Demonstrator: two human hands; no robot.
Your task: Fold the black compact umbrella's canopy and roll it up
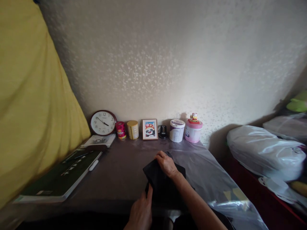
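Note:
A piece of black cloth (165,188), partly folded, lies across the near middle of the table and hangs toward its front edge. My right hand (166,163) is closed on the cloth's upper part, fingers curled over its far edge. Lower and to the left, my left hand (142,209) grips the cloth's left edge, with one finger stretched along it. The fingertips of the left hand are partly hidden by the fabric. What kind of cloth item it is cannot be made out.
A wall clock (103,123), several tins, a panda picture frame (150,129) and a lucky cat figurine (194,117) line the wall. At left lies a large green book (59,175) beside a yellow curtain (35,105). White plastic bags (263,150) sit off the table's right side.

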